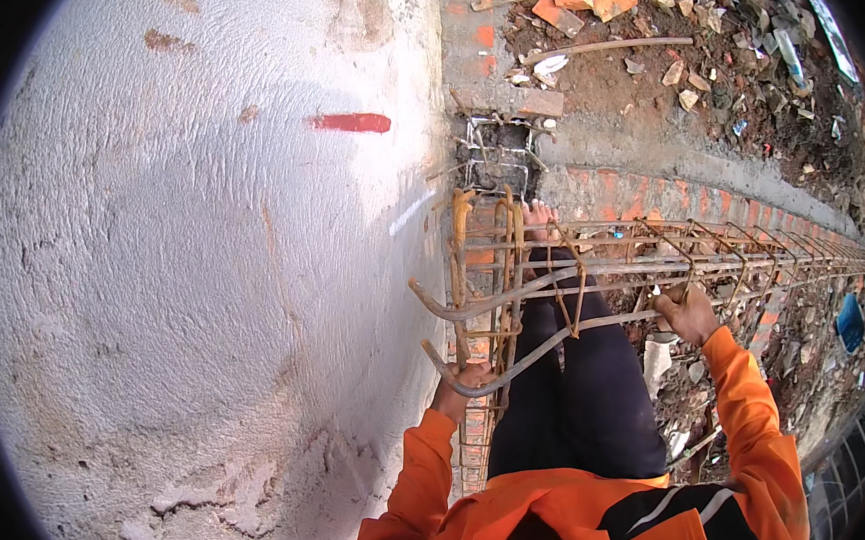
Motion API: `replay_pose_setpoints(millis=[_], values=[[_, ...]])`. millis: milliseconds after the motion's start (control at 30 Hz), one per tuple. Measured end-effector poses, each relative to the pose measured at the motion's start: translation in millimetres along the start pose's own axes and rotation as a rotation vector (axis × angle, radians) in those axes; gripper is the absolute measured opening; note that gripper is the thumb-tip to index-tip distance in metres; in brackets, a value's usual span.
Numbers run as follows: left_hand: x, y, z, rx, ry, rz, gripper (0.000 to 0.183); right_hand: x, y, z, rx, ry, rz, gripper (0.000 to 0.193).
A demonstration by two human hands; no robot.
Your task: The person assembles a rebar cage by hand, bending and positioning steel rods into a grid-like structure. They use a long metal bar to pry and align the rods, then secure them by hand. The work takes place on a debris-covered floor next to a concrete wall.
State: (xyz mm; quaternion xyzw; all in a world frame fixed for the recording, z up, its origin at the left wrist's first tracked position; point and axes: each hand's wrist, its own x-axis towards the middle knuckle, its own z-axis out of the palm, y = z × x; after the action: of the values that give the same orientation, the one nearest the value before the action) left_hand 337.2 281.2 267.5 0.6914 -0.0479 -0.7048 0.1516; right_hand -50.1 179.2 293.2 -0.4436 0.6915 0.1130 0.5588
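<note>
A long rusty rebar cage [613,269] stretches from the middle of the head view out to the right, with square stirrups along it and hooked bar ends beside the wall. My right hand [688,313] is closed around one of its near bars. A second rebar cage [458,247] runs toward me along the wall, its upper ends bent over. My left hand [467,378] is wrapped round a bar where the lower hook crosses this second cage; which of the two cages that bar belongs to, I cannot tell. Both cages overlap in front of my legs.
A rough plastered wall [214,235] with a red mark fills the left. Ahead, a square opening [499,154] holds metal bars. Brick edging [648,193] runs right. Rubble and broken bricks [559,16] lie beyond it. My bare foot [539,219] stands near the opening.
</note>
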Motion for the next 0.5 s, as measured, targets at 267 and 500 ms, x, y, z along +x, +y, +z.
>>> replay_pose_setpoints(millis=[267,500], values=[[-31.1,-3.9,-7.6,0.016,-0.098,-0.165,0.028,-25.9,13.2,1.3,0.081,0.032,0.004,0.034],[-44.7,-11.0,-2.7,0.157,-0.065,0.023,0.032,-41.5,24.0,1.2,0.102,0.012,-0.149,0.028]])
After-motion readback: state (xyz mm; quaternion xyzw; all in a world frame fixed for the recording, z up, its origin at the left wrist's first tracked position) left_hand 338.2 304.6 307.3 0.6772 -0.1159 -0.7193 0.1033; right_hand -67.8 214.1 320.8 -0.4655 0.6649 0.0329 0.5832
